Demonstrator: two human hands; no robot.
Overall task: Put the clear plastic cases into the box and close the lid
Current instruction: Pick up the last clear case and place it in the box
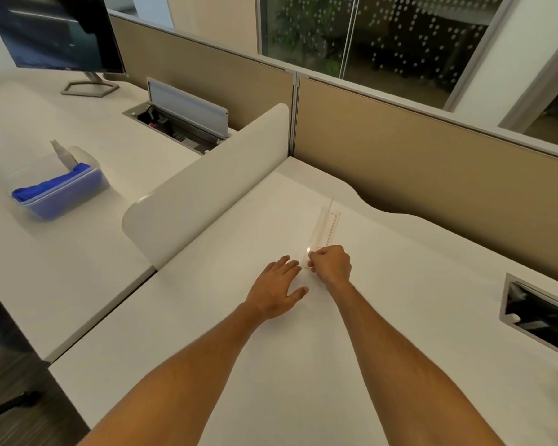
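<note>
Now your right hand is curled shut, fingers pinching the near end of a clear case that stands open on the white desk, its lid tilted up. Your left hand lies flat and open just beside it, fingers spread, holding nothing. A blue tub sits well apart on the neighbouring desk.

Clear case on desk, right of divider
</note>
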